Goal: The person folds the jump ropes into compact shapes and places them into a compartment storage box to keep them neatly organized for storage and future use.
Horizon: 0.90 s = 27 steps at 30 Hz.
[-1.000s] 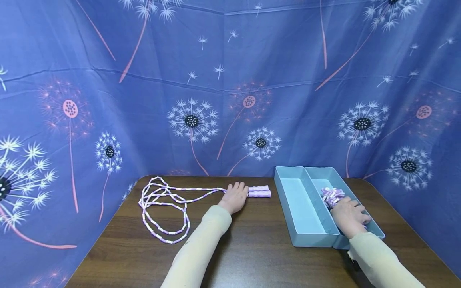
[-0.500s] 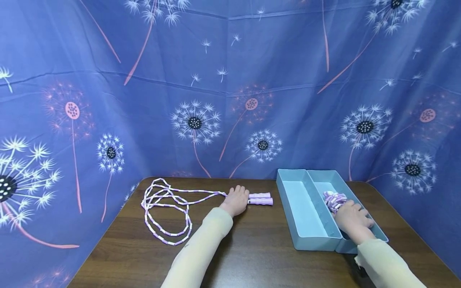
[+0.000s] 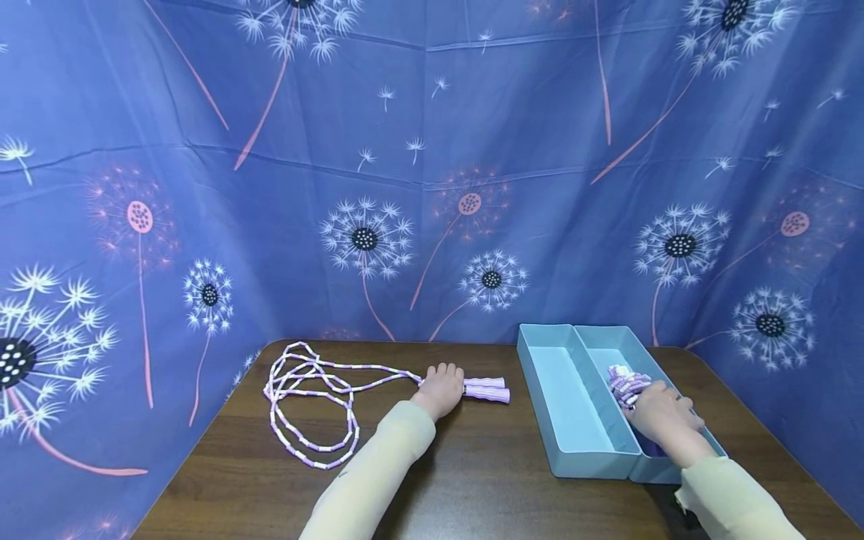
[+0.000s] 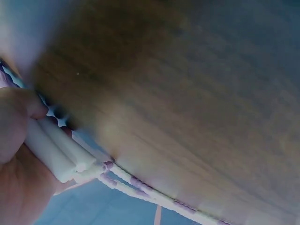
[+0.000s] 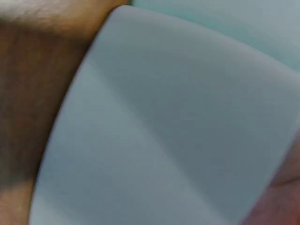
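On the left half of the table, a lilac-and-white beaded jump rope lies in loose loops. My left hand grips it by its two side-by-side handles, whose ends stick out to the right. In the left wrist view the handles lie across the palm under the curled thumb, with the beaded cord trailing away. My right hand reaches into the right compartment of a light-blue two-part box and holds a bundled beaded jump rope. Its fingertips are hidden; in the right wrist view the box wall covers most of the hand.
The box's left compartment has a bare floor and stands between the two hands, behind a divider. The brown wooden table ends at a blue dandelion-print cloth that hangs behind and at both sides.
The head view has tilted up a little. My right wrist has shifted slightly to the right over the box's front wall. My left hand stays on the handles.
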Each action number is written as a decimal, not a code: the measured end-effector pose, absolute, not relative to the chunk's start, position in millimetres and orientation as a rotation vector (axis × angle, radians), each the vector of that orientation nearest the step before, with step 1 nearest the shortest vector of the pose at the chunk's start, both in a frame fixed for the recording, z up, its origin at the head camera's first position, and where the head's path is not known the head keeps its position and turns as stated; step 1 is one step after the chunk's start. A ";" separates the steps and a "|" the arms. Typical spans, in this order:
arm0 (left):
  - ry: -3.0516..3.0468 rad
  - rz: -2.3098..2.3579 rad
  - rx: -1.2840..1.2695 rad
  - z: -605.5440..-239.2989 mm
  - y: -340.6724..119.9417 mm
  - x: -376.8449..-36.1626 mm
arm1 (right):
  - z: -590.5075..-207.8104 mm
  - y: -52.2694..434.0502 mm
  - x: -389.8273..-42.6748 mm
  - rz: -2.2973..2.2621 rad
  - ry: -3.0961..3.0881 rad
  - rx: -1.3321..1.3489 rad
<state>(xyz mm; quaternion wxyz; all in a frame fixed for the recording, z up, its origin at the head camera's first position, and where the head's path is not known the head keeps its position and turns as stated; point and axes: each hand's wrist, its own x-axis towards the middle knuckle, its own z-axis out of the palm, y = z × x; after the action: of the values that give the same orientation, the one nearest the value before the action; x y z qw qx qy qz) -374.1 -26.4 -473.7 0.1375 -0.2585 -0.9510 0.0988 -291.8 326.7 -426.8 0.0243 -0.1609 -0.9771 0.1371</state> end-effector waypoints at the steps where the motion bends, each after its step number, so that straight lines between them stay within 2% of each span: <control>1: -2.755 0.285 -0.744 -473.1 -26.6 -373.2 | -423.9 325.5 -290.7 0.423 -3.016 -0.481; 27: -2.540 0.440 -0.738 -439.6 -35.7 -356.0 | -362.3 256.3 -270.6 0.314 -2.735 0.011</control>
<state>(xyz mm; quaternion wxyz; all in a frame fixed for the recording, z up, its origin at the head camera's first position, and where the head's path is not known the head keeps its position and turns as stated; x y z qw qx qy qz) -356.0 -35.7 -439.6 0.2282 -0.2679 -0.9223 0.1597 -270.6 256.3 -362.3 0.1933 0.0038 -0.9747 0.1119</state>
